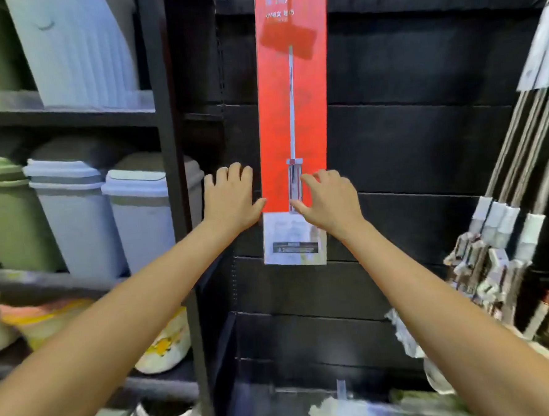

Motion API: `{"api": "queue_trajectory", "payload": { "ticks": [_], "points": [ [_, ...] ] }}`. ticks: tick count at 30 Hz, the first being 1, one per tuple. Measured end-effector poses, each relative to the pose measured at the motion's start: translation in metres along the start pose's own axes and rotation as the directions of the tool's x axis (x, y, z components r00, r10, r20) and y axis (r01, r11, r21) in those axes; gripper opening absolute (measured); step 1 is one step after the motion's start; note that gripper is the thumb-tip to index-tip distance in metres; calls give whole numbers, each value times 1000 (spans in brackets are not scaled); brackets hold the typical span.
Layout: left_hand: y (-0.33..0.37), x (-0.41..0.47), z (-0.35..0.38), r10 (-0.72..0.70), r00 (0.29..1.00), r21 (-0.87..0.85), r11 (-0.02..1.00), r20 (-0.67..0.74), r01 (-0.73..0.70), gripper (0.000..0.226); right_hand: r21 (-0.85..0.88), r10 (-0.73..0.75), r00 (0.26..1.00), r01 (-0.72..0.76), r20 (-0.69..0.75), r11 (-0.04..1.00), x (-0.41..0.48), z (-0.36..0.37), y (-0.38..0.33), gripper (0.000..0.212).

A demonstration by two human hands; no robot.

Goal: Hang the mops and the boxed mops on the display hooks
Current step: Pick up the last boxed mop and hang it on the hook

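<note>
A tall red boxed mop (293,110) hangs upright against the black slat wall (423,141), its top out of frame; a white label panel forms its lower end. My left hand (231,201) is beside the box's lower left edge, fingers spread, thumb touching the edge. My right hand (327,198) lies over the box's lower right front, fingers spread and slightly bent, holding nothing. Several metal-handled mops (518,167) hang at the right, leaning, with white collars and tagged heads low down.
Left of a black upright post (170,150), shelves hold grey and green lidded bins (74,213) and folded grey items above. Bowls and bagged goods sit on lower shelves. More wrapped goods lie at the bottom right.
</note>
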State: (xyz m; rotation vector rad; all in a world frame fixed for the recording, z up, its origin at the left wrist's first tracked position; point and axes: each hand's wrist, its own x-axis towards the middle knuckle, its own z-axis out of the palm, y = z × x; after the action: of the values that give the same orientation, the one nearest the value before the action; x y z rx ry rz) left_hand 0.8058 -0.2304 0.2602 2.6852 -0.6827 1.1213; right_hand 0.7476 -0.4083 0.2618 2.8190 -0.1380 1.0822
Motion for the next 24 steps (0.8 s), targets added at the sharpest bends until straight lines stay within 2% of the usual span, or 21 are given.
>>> {"api": "queue_trajectory", "payload": {
  "ticks": [4, 9, 15, 20, 24],
  "points": [
    [-29, -87, 3, -60, 974, 76, 996, 218, 44, 63, 85, -74, 974, 57, 214, 995, -67, 23, -47, 51],
    [-87, -192, 6, -187, 881, 149, 980, 435, 134, 53, 179, -250, 859, 188, 446, 966, -124, 53, -125, 52],
    [-168, -316, -1, -396, 649, 304, 918, 650, 256, 58, 345, -463, 669, 313, 582, 885, -176, 87, -244, 50],
    [-243, -404, 0, -531, 485, 391, 845, 695, 364, 57, 457, -636, 497, 444, 590, 771, -203, 121, -349, 48],
    [-318, -470, 7, -634, 328, 492, 762, 701, 421, 53, 549, -716, 353, 468, 602, 693, -221, 153, -447, 48]
  ]
}}
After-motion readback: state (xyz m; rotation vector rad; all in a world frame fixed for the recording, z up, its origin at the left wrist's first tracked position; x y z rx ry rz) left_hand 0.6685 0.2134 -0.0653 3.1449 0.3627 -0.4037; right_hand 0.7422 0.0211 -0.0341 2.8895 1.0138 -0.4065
